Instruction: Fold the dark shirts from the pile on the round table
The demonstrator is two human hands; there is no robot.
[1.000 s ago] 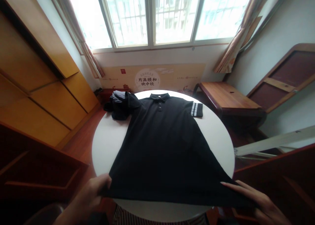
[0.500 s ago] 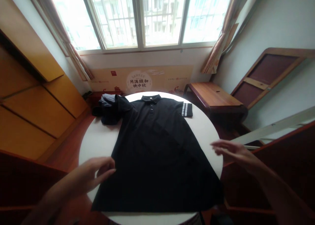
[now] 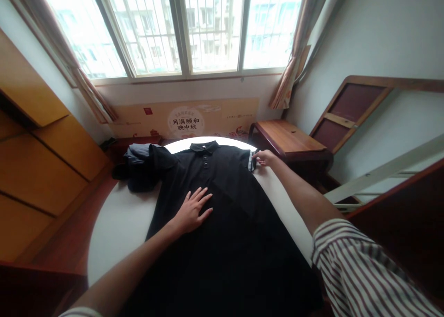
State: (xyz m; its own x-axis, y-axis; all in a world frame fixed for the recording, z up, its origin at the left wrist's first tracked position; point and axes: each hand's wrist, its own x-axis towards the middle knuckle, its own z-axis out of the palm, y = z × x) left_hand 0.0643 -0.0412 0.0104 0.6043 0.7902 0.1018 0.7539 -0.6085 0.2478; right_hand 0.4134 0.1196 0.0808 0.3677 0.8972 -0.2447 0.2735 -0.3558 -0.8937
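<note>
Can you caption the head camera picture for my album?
Left hand spread on a black polo shirt, right hand pinching its white-striped cuff, over a round white table.

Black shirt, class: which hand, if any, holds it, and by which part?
The right hand pinches the shirt by its striped cuff; the left hand lies palm down on the shirt, gripping nothing.
</note>
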